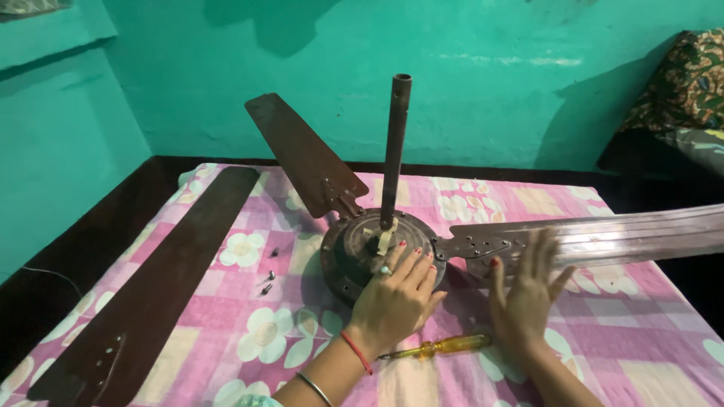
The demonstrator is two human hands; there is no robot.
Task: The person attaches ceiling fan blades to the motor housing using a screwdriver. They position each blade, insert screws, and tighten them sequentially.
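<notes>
A brown ceiling fan lies on a pink floral cloth. Its round motor hub point(351, 252) has an upright rod point(394, 151) rising from the centre. My left hand point(396, 294) rests flat on the near right edge of the hub, fingers spread, holding nothing. My right hand point(524, 290) presses flat on the inner end of the right blade point(603, 237), next to its bracket point(471, 246). Another blade point(305, 154) is fixed to the hub and points to the far left. A detached blade point(151, 286) lies loose on the left.
A yellow-handled screwdriver point(441, 347) lies on the cloth point(618, 332) between my wrists. Three small screws point(269, 277) sit left of the hub. Green walls stand behind and to the left. A patterned cushion point(682, 87) is at far right.
</notes>
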